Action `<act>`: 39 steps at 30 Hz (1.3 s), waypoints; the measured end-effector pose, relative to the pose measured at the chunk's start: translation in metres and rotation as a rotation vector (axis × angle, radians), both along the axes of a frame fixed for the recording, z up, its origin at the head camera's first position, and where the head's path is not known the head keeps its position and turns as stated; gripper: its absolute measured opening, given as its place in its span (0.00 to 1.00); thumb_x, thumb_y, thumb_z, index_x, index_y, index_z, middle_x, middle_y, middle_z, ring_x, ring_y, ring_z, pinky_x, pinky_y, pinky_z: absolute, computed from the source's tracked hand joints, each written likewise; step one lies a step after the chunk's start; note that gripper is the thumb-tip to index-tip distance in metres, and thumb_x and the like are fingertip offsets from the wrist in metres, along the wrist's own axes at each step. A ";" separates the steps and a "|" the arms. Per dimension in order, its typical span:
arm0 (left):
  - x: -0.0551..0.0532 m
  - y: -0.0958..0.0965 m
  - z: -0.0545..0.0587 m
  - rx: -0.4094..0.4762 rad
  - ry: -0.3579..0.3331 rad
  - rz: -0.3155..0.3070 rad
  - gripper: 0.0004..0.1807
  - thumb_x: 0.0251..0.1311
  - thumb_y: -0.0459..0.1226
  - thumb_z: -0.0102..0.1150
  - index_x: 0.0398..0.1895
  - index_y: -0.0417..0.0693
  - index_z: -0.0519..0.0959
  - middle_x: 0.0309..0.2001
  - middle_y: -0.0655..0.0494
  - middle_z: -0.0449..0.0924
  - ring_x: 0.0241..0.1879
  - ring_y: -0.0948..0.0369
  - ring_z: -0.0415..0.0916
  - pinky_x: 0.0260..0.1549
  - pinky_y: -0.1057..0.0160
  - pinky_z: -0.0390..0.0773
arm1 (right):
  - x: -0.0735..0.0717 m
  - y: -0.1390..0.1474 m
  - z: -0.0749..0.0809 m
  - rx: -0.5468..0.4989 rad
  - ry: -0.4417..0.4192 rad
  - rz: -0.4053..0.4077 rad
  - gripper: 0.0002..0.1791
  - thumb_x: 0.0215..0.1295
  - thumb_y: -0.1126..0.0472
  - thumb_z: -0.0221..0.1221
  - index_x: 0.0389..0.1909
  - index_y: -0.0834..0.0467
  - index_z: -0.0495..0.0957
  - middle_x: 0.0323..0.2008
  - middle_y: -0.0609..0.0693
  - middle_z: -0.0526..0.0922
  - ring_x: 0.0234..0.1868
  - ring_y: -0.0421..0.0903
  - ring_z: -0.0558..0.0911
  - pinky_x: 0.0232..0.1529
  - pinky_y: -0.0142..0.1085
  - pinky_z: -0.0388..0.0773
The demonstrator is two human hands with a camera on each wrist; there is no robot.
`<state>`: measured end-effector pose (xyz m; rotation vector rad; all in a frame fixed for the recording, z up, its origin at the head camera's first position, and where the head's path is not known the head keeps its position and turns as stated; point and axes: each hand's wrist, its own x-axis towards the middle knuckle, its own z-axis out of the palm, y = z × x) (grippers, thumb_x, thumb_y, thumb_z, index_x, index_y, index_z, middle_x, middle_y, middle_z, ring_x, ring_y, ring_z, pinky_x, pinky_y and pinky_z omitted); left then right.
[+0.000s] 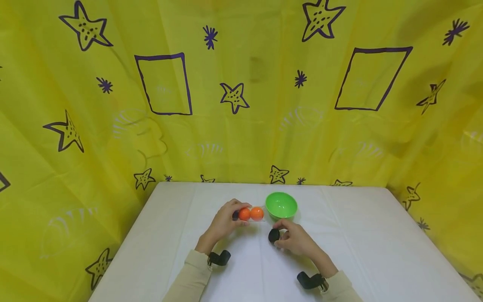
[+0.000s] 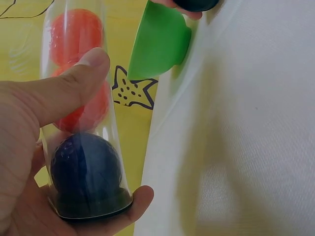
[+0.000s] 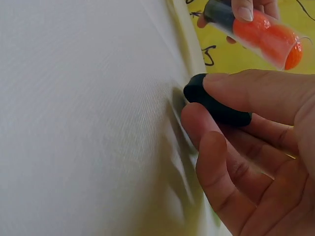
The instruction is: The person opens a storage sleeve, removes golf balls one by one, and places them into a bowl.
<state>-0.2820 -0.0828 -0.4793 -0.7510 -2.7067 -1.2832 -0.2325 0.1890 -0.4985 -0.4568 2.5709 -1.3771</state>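
A clear tube lies in my left hand, gripped between thumb and fingers and held almost level in the head view. Inside it, in a row, are a dark blue ball at the dark base and two orange balls. The tube's open end points right, toward the green bowl. Thumb and fingers of my right hand pinch a round black cap just above the table, in front of the bowl. No balls show in the bowl.
The white-covered table carries the bowl near its far half. Yellow curtains with drawn stars and frames rise behind it and at both sides. Each wrist wears a black camera mount.
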 end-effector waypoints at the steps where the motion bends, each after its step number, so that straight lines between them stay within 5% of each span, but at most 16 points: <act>1: 0.000 0.000 0.000 0.003 -0.003 0.001 0.28 0.52 0.35 0.77 0.59 0.52 0.83 0.50 0.54 0.80 0.53 0.54 0.76 0.58 0.47 0.75 | 0.000 0.001 0.000 0.005 0.002 0.005 0.25 0.57 0.70 0.70 0.56 0.64 0.75 0.35 0.53 0.84 0.26 0.42 0.79 0.25 0.33 0.77; 15: 0.002 0.000 -0.004 -0.008 -0.004 0.003 0.28 0.53 0.37 0.77 0.60 0.53 0.83 0.50 0.55 0.80 0.52 0.55 0.75 0.57 0.48 0.75 | 0.000 0.007 -0.003 0.107 0.045 -0.033 0.24 0.55 0.68 0.72 0.54 0.62 0.79 0.39 0.51 0.82 0.27 0.42 0.73 0.26 0.30 0.71; 25: 0.002 0.001 -0.002 -0.023 0.022 -0.010 0.28 0.52 0.36 0.77 0.59 0.54 0.83 0.51 0.54 0.81 0.53 0.54 0.76 0.57 0.49 0.74 | -0.002 0.008 -0.006 0.120 0.041 -0.026 0.23 0.57 0.67 0.71 0.53 0.59 0.77 0.27 0.47 0.76 0.26 0.41 0.72 0.26 0.30 0.69; 39: 0.001 0.002 -0.001 -0.025 0.017 -0.019 0.28 0.50 0.37 0.79 0.58 0.55 0.84 0.50 0.56 0.85 0.51 0.57 0.75 0.56 0.51 0.73 | 0.000 0.006 0.001 0.112 0.025 -0.017 0.24 0.61 0.64 0.70 0.56 0.62 0.76 0.26 0.48 0.78 0.25 0.42 0.74 0.26 0.31 0.70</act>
